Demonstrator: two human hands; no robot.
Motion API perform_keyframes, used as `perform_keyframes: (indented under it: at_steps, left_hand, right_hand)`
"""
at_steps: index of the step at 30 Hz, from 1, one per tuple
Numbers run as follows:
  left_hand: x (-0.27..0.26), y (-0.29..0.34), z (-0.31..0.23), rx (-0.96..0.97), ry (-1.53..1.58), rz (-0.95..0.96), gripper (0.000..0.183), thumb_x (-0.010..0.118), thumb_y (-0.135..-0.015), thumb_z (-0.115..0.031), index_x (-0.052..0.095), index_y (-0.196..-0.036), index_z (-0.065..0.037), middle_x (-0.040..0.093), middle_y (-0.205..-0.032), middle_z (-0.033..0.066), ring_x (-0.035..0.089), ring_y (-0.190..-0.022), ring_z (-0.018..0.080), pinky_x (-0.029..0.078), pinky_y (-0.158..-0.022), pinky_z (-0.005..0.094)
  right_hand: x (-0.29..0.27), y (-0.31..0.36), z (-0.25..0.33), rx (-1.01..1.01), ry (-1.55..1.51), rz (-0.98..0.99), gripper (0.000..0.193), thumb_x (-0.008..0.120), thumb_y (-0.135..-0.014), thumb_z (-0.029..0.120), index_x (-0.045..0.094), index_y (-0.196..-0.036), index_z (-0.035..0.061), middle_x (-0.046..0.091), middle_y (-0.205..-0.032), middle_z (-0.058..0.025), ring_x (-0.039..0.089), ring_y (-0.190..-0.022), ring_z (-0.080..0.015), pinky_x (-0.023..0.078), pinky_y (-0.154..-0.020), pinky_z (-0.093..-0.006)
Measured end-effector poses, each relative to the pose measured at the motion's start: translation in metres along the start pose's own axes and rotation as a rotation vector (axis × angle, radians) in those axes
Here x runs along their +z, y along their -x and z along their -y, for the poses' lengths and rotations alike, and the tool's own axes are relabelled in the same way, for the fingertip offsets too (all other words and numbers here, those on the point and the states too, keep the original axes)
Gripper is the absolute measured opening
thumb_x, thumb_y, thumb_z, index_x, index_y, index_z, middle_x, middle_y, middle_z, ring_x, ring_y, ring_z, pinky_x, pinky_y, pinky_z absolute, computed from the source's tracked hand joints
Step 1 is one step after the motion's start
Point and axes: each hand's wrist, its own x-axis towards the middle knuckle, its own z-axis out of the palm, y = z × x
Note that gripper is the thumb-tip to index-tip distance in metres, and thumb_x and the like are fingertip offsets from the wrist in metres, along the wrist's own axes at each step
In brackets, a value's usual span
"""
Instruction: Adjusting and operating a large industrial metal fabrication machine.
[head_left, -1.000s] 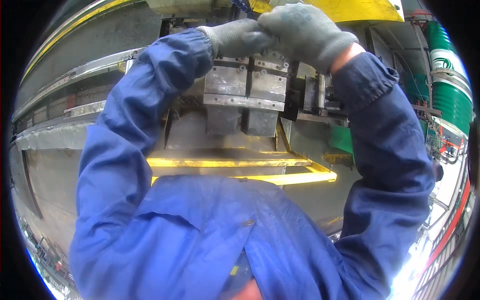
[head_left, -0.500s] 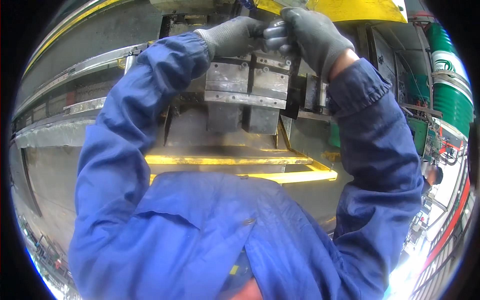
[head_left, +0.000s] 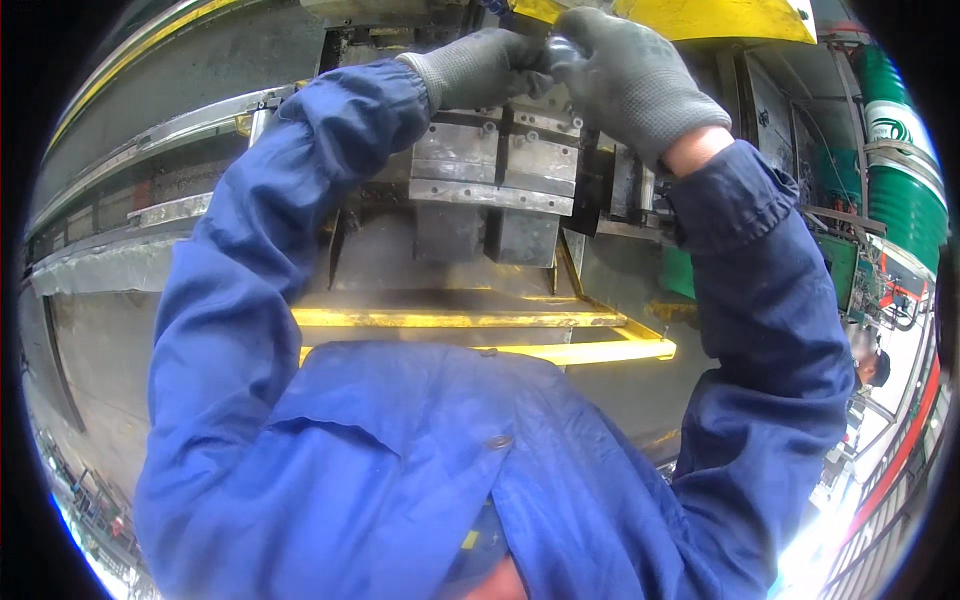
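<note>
Both my hands wear grey gloves and meet at the far side of a metal fixture. My left hand [head_left: 488,68] is closed, its fingertips turned toward the right one. My right hand [head_left: 632,82] curls in from the other side, slightly blurred. A shiny bit of metal [head_left: 563,48] shows at its fingertips; what it belongs to is hidden by the gloves. Just nearer than the hands lies the fixture, with two bolted steel blocks [head_left: 455,152] side by side and a drilled front strip [head_left: 490,196].
A yellow machine part [head_left: 715,20] overhangs just beyond my right hand. Yellow frame bars [head_left: 460,319] cross between my body and the fixture. Metal rails [head_left: 150,150] run along the left. Green drums [head_left: 903,205] stand at the far right, with another person [head_left: 872,365] below them.
My right hand has turned, its back now facing up more, and its wrist has shifted right and nearer. My left hand has moved slightly right. The distant person has shifted slightly.
</note>
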Motion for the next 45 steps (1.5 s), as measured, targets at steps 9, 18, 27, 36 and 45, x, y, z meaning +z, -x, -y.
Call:
perform_keyframes:
  at_steps: [9, 18, 27, 36, 45]
  left_hand:
    - [0.004, -0.011, 0.029, 0.125, 0.064, -0.002, 0.014, 0.064, -0.088, -0.006, 0.067, -0.102, -0.005, 0.070, -0.094, 0.0076, 0.066, -0.077, 0.0205, 0.055, -0.076, 0.0300]
    - [-0.013, 0.007, -0.007, 0.012, 0.096, -0.002, 0.017, 0.060, -0.088, -0.003, 0.066, -0.103, -0.008, 0.069, -0.094, 0.0079, 0.066, -0.082, 0.0210, 0.055, -0.078, 0.0309]
    - [-0.003, -0.011, 0.030, 0.448, -0.065, -0.089, 0.016, 0.059, -0.087, -0.003, 0.066, -0.100, -0.008, 0.069, -0.094, 0.0073, 0.065, -0.081, 0.0212, 0.054, -0.078, 0.0326]
    - [-0.009, 0.006, -0.018, 0.023, -0.011, 0.083, 0.015, 0.057, -0.087, -0.001, 0.066, -0.097, -0.007, 0.069, -0.088, 0.0063, 0.064, -0.076, 0.0181, 0.052, -0.075, 0.0315]
    - [0.008, -0.020, 0.023, 0.123, 0.094, 0.133, 0.016, 0.056, -0.089, -0.002, 0.066, -0.098, -0.009, 0.069, -0.090, 0.0049, 0.062, -0.073, 0.0147, 0.051, -0.074, 0.0296]
  right_hand:
    - [-0.007, -0.007, 0.031, 0.396, -0.973, 0.219, 0.020, 0.051, -0.094, 0.013, 0.063, -0.101, -0.0013, 0.068, -0.082, -0.0167, 0.066, -0.069, -0.0272, 0.055, -0.062, -0.0307]
    - [-0.012, -0.008, 0.009, -0.315, 0.077, -0.169, 0.012, 0.059, -0.091, 0.017, 0.064, -0.092, 0.0061, 0.067, -0.083, -0.0073, 0.064, -0.062, -0.0232, 0.055, -0.061, -0.0319]
    - [-0.012, -0.029, 0.021, -0.086, 0.249, 0.085, 0.016, 0.059, -0.087, 0.014, 0.067, -0.090, -0.0001, 0.068, -0.082, -0.0161, 0.065, -0.066, -0.0290, 0.054, -0.064, -0.0336]
    - [-0.026, 0.006, 0.004, 0.529, -1.113, 0.296, 0.024, 0.052, -0.097, 0.023, 0.064, -0.090, 0.0045, 0.065, -0.075, -0.0051, 0.062, -0.058, -0.0204, 0.055, -0.059, -0.0324]
    - [-0.022, -0.004, 0.015, 0.245, -0.141, 0.094, 0.022, 0.054, -0.095, 0.021, 0.066, -0.091, 0.0040, 0.066, -0.083, -0.0131, 0.063, -0.071, -0.0249, 0.053, -0.063, -0.0316]
